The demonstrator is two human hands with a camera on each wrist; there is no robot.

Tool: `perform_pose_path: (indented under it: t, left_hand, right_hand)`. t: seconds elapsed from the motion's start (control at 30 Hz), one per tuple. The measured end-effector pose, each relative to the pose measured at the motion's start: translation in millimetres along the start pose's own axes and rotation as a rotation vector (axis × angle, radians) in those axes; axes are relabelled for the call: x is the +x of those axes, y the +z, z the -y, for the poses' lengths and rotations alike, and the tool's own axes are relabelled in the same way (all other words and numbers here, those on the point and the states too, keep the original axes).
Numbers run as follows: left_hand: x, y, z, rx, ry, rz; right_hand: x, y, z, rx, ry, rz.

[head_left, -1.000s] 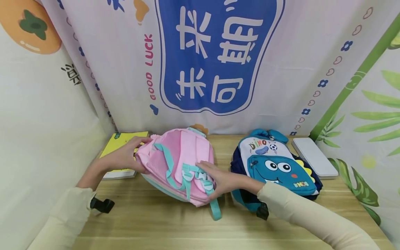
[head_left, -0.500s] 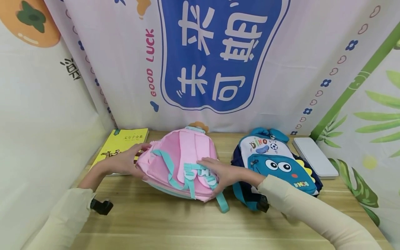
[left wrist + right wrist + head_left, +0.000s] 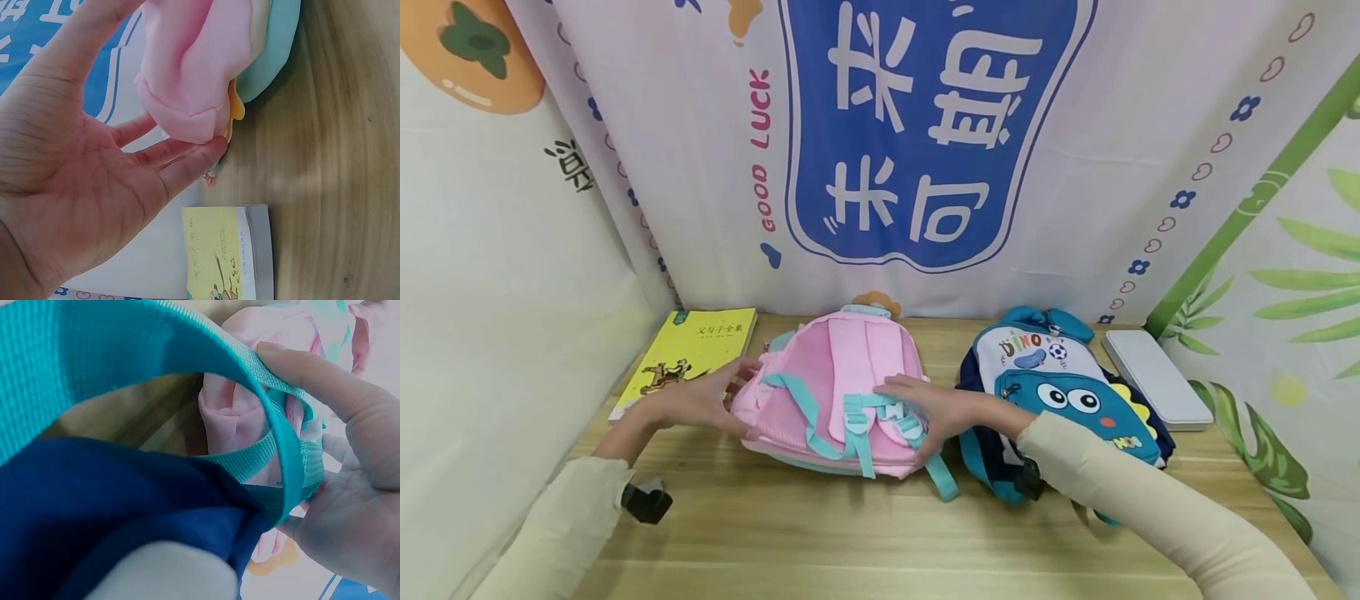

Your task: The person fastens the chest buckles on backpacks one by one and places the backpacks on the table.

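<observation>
A pink child's backpack [image 3: 857,358] lies back side up on the wooden table [image 3: 820,533], its shoulder straps and turquoise webbing facing up. At its left side my left hand [image 3: 703,402] holds it; in the left wrist view, the fingers [image 3: 187,169] curve under a pink corner while the thumb runs up along the other side. My right hand [image 3: 943,410] holds the opposite side, beside the strap buckles. In the right wrist view, its thumb [image 3: 312,375] lies along the turquoise webbing [image 3: 290,469] and the other fingers are partly hidden behind it.
Behind my left hand lies a yellow book [image 3: 700,342]. A blue dinosaur backpack [image 3: 1078,408] lies to the right, partly under my right forearm, with a flat white box [image 3: 1157,379] past it. A printed cloth [image 3: 722,167] hangs along the table's back edge.
The pink backpack has shifted slightly right and flattened toward the table, with both hands staying on its sides. More of the yellow book shows. The view has tilted slightly.
</observation>
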State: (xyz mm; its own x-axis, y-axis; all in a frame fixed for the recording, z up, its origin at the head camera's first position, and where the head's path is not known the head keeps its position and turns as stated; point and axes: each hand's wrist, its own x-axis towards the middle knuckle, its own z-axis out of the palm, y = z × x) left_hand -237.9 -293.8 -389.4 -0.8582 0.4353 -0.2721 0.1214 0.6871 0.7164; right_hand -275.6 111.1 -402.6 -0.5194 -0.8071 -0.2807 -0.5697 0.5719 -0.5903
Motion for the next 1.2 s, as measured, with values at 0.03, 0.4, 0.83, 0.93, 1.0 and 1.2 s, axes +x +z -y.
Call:
perform_pose_path:
  t: [0.03,0.4,0.83,0.93,1.0,1.2]
  left_hand:
    - [0.1,0.7,-0.3,-0.005,0.000,0.003]
    - [4.4,10.6,1.6,0.015,-0.017,0.034]
    - [9.3,17.1,-0.7,0.019,-0.074,0.079]
    - [8.8,17.2,0.0,0.001,-0.065,0.079]
    - [7.9,17.0,0.5,-0.008,-0.060,0.077]
    - [5.6,15.2,2.3,-0.006,-0.062,0.073]
  right_hand:
    - [0.1,-1,0,-0.004,-0.002,0.001]
    - [0.9,-4,0,-0.002,-0.014,-0.015]
    - [0.3,-14,-6,0.029,0.072,0.007]
    - [-0.1,-19,-11,0.036,0.073,0.044]
    - [-0.4,-23,-14,0.038,0.081,0.070]
    - [0.7,-29,-20,0.045,0.117,0.121]
